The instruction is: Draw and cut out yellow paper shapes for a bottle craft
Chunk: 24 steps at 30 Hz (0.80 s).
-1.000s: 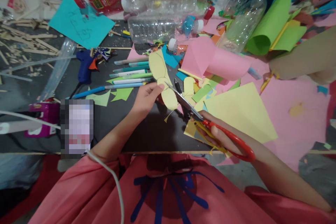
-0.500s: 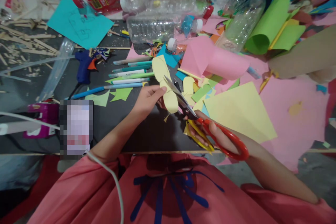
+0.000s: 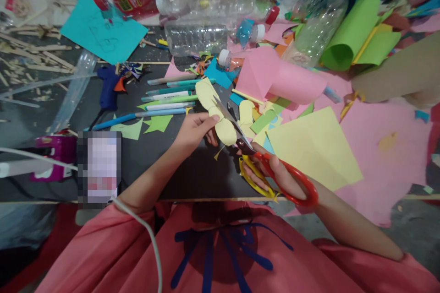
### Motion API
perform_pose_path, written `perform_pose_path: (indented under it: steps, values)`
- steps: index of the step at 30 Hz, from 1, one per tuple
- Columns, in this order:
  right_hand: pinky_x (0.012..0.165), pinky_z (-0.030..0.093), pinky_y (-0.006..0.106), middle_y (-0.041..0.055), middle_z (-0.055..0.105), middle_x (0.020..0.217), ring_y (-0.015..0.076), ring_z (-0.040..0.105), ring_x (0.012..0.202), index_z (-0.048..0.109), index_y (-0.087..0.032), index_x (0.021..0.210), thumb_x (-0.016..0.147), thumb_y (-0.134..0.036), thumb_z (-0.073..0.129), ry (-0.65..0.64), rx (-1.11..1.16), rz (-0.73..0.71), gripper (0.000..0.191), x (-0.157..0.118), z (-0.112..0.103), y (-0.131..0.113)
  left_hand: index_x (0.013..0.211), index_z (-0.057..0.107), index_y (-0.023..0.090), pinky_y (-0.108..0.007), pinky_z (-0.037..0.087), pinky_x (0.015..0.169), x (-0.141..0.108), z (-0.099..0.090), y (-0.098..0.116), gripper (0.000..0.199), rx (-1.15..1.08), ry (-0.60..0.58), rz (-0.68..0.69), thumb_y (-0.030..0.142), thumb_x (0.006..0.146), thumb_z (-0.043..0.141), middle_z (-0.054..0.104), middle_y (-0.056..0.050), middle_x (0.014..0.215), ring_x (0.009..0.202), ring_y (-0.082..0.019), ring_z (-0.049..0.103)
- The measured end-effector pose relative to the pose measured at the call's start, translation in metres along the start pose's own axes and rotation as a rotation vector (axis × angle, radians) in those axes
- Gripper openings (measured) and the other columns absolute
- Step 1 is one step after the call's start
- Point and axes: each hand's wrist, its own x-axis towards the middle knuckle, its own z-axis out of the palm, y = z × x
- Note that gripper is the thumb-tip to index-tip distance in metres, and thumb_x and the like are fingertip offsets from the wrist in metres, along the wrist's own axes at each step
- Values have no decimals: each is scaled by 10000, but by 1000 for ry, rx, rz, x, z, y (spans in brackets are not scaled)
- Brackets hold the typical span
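My left hand (image 3: pixel 195 130) pinches a pale yellow paper cutout (image 3: pixel 225 130) at its narrow middle; the piece has rounded lobes above and below. In my right hand (image 3: pixel 271 169) are large scissors (image 3: pixel 292 181) with one red and one yellow handle. Their blades point up and left, lying against the right side of the cutout near its middle. A thin paper sliver hangs just under the lower lobe. Right of the blades lies another small yellow paper piece (image 3: pixel 246 112).
Behind my left hand lie several markers (image 3: pixel 168 96). A blue glue gun (image 3: pixel 109 87) and a phone (image 3: pixel 101 165) are at left. Clear bottles (image 3: pixel 199 36) line the back. A yellow sheet (image 3: pixel 316 146) and pink paper (image 3: pixel 385 146) spread at right.
The scissors and my right hand have shifted slightly left, with the handles closer together. The yellow cutout has tilted, its upper lobe moving left and down and its lower lobe moving right.
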Motion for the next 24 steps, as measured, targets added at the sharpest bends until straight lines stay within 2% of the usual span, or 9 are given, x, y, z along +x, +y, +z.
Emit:
perform_pose_path:
  steps: [8,12,18,21,24]
  values:
    - [527,359,265,-68,442,622,95,325,477,500,-227,1044,919,-754,285,-7,25,-11,584,0,1,2,500,546,178,-226,450,450,-1,2,-2,466,-9,10,-1,574,687,704,573,5,411,396,-110,543]
    - [512,349,259,-64,444,629,97,342,497,498,-218,1124,924,-747,290,-27,12,-14,603,0,-1,0,515,587,168,-237,453,442,1,1,-4,420,-64,29,-22,542,664,711,579,7,423,394,-116,546]
    - [513,341,261,-75,409,623,91,314,487,491,-219,1047,934,-715,346,-25,2,-13,529,0,1,-5,495,592,166,-226,451,447,3,-1,-5,403,-79,81,-10,512,646,735,559,15,430,416,-105,533]
    - [490,315,258,-80,396,611,90,300,469,488,-225,1060,934,-721,332,-30,-2,-29,535,0,2,-4,502,593,168,-228,454,451,3,0,-5,413,-65,73,-10,529,654,725,562,15,430,418,-107,538]
    - [503,338,268,-77,390,602,100,302,455,475,-240,1167,933,-742,244,-28,-71,-43,601,0,2,-3,505,589,166,-226,450,446,2,0,-3,434,-55,28,-30,550,665,716,572,9,421,395,-106,542]
